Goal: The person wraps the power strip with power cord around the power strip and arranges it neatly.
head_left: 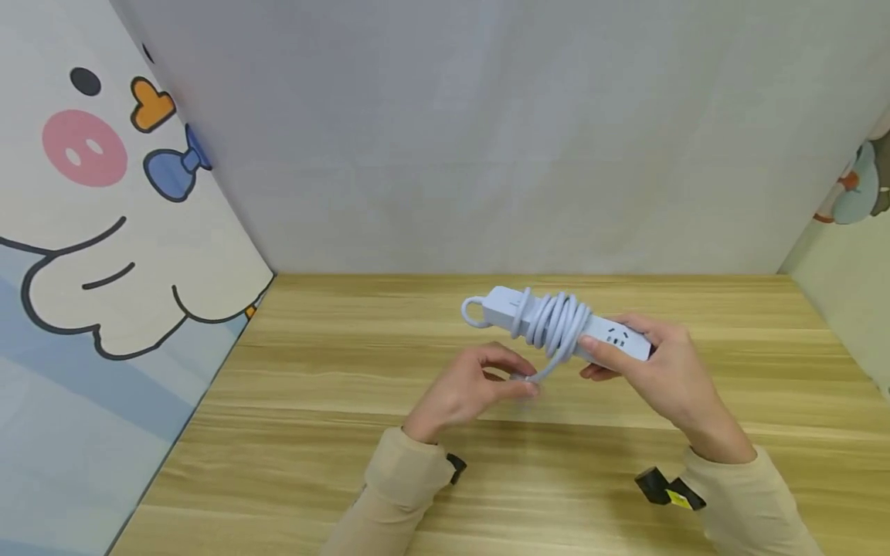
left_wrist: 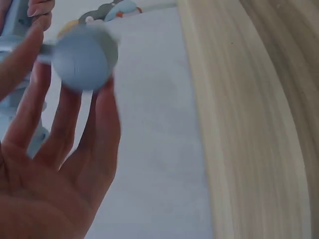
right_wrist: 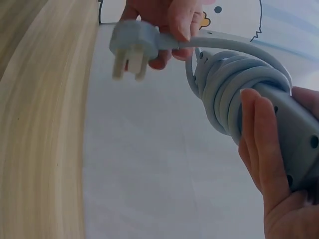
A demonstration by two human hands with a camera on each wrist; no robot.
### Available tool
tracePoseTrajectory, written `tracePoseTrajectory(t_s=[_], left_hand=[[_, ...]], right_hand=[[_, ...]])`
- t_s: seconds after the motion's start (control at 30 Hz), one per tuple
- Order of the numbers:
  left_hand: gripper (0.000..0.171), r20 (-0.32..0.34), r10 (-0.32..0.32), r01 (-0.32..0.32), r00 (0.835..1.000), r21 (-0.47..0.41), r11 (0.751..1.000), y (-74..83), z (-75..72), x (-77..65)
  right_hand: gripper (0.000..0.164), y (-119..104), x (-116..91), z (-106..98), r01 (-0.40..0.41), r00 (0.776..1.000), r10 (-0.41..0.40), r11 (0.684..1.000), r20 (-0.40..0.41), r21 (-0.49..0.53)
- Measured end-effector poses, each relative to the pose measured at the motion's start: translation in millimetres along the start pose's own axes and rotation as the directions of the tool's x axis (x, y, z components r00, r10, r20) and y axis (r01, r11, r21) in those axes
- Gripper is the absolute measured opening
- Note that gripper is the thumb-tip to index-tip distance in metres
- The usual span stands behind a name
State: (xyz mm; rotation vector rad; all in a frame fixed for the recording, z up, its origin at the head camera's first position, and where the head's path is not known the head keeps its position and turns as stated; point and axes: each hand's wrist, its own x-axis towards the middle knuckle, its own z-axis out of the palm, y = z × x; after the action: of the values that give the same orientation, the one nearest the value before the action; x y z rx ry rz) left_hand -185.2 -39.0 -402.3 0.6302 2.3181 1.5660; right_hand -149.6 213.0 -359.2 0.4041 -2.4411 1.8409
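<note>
A white power strip (head_left: 622,340) is held above the wooden table, its right end gripped by my right hand (head_left: 667,371) with the thumb across the socket face. Several turns of its cord (head_left: 559,320) wrap round the strip's middle, and a small loop sticks out at the left end. My left hand (head_left: 480,386) pinches the cord's free end by the plug, which is mostly hidden in the head view. In the right wrist view the plug (right_wrist: 133,45) shows its pale prongs, pointing away from the cord. A short stretch of cord runs from plug to coil.
The wood-grain table (head_left: 313,432) spreads under both hands. A pale grey wall (head_left: 521,139) stands along its far edge. On the left is a panel with a cartoon bird (head_left: 125,232), and another printed panel (head_left: 848,255) stands at the right.
</note>
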Motion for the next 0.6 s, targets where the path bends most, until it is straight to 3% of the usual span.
tracePoseTrajectory(t_s=[0.1, 0.2, 0.37, 0.6], left_hand=[[0.017, -0.124, 0.029, -0.022, 0.992, 0.054, 0.998, -2.5, 1.5, 1.5], [0.017, -0.191, 0.047, -0.025, 0.980, 0.114, 0.993, -4.4, 1.5, 1.3], [0.017, -0.157, 0.065, -0.040, 0.985, 0.158, 0.987, -4.7, 1.3, 2.1], [0.017, -0.146, 0.014, 0.023, 0.989, 0.253, 0.967, -10.7, 4.3, 3.5]], right_hand=[[0.033, 3.7, 1.1, 0.4, -0.023, 0.999, 0.022, 0.999, 0.045, 0.023], [0.033, 7.2, 2.6, 2.3, -0.042, 0.997, 0.038, 0.998, 0.070, 0.052], [0.031, 9.9, 3.5, 4.3, -0.043, 0.996, 0.036, 0.995, 0.086, 0.092], [0.036, 22.9, 8.1, 8.7, -0.100, 0.988, 0.089, 0.991, 0.123, 0.092]])
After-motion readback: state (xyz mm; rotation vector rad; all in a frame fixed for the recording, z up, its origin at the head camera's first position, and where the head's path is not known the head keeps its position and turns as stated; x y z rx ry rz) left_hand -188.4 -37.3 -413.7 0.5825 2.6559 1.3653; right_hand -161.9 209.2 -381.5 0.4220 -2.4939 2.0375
